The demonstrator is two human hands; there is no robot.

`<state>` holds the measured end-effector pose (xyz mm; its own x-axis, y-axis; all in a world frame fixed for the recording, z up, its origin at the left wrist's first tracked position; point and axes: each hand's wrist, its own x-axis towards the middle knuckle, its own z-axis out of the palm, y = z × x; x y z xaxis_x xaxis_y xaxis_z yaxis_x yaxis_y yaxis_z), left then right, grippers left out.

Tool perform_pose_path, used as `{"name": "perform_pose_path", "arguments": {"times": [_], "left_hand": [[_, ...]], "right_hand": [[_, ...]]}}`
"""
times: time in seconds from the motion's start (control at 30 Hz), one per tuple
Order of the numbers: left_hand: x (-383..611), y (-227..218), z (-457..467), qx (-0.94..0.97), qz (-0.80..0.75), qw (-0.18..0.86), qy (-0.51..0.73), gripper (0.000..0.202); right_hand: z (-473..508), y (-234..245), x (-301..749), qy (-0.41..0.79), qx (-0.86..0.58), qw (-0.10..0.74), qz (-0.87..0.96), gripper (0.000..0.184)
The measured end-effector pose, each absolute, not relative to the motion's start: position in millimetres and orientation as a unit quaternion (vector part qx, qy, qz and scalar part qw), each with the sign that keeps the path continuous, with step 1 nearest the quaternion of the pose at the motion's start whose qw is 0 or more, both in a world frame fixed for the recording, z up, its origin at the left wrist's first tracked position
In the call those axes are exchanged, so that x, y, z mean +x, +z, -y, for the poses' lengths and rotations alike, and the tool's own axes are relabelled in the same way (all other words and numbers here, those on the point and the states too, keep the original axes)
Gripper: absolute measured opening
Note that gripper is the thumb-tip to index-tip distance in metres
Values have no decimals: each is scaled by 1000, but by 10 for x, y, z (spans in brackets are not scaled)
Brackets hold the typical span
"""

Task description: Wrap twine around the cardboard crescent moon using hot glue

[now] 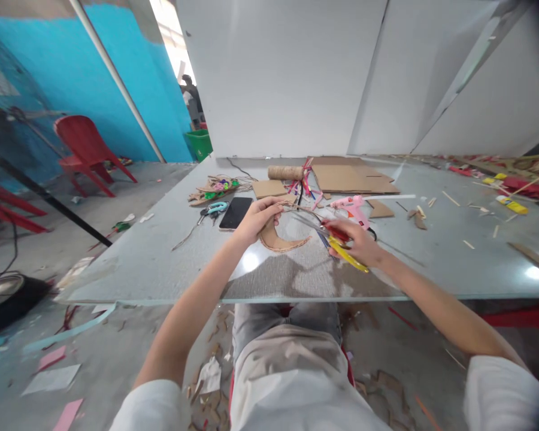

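Observation:
My left hand (263, 216) pinches a crescent-shaped piece of cardboard (279, 240) near its upper end. Brown twine runs along the crescent's edge, and a loose strand stretches from the upper tip toward the right. In my right hand (353, 239) is a pair of scissors (341, 248) with yellow and red handles. Their blades point left, close to the twine strand; whether they touch it I cannot tell. Just behind the right hand lies a pink glue gun (356, 209). A black phone (236, 213) rests left of my left hand.
A twine roll (285, 173) and cardboard sheets (350, 177) lie at the back of the table. Keys with a blue clip (215, 208) sit beside the phone. Cardboard shapes with green and purple bits (215, 188) are behind them. Yellow tubes (512, 205) and scraps lie right.

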<state>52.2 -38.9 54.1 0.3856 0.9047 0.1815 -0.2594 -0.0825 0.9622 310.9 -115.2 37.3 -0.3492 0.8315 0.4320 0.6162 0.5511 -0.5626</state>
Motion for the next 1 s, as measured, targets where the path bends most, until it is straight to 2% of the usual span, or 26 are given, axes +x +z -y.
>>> {"name": "perform_pose_path", "arguments": {"times": [0.17, 0.33, 0.4, 0.63, 1.0], "left_hand": [[495, 571, 334, 508, -313, 644, 479, 19], [479, 580, 322, 490, -315, 654, 483, 18], [472, 590, 333, 487, -312, 658, 481, 17], [479, 622, 371, 499, -313, 654, 474, 26], [496, 601, 367, 464, -301, 702, 448, 21]], "right_hand": [[810, 215, 2997, 108, -443, 356, 816, 54], [798, 52, 3076, -57, -465, 324, 822, 54], [800, 12, 3058, -88, -479, 311, 816, 52], [757, -67, 2974, -72, -566, 320, 756, 50], [768, -88, 2991, -92, -595, 341, 722, 54]]}}
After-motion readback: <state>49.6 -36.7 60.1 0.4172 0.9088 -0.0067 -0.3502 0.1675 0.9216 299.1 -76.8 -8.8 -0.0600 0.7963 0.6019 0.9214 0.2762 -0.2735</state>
